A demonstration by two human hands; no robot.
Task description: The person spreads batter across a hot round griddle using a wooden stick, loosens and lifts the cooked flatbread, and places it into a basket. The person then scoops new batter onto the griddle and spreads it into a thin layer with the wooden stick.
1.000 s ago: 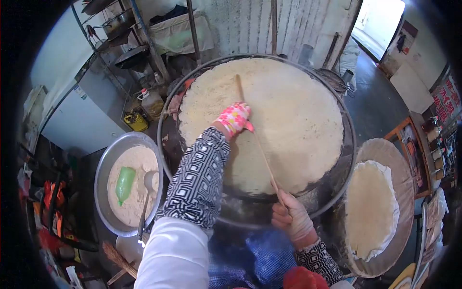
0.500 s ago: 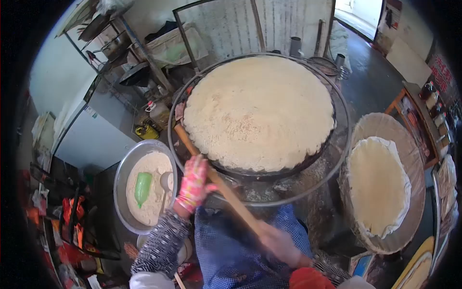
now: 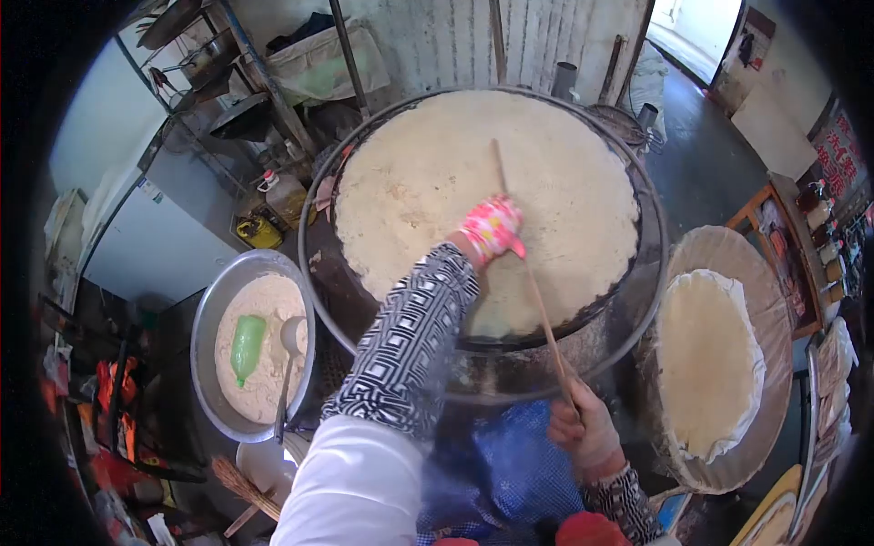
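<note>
A wide pale sheet of batter (image 3: 391,191) covers the big round griddle, whose metal rim (image 3: 657,273) runs around it. My left hand (image 3: 492,226), in a pink patterned glove, is closed on the middle of a long wooden tool (image 3: 539,296) over the sheet. The tool's far end lies on the batter beyond the glove. Near the griddle's front edge, my right hand (image 3: 587,428) has its fingers wrapped round the tool's near end.
At the left stands a metal basin (image 3: 202,364) of pale batter holding a green bottle (image 3: 248,348) and a ladle (image 3: 289,364). A round flatbread (image 3: 701,364) lies on a wide woven tray (image 3: 774,400) at the right. A brush (image 3: 241,487) is at the lower left.
From near the griddle's front left edge half a second ago, my left hand has moved forward and right over the batter. The tool now reaches across the sheet, and my right hand has come up and right.
</note>
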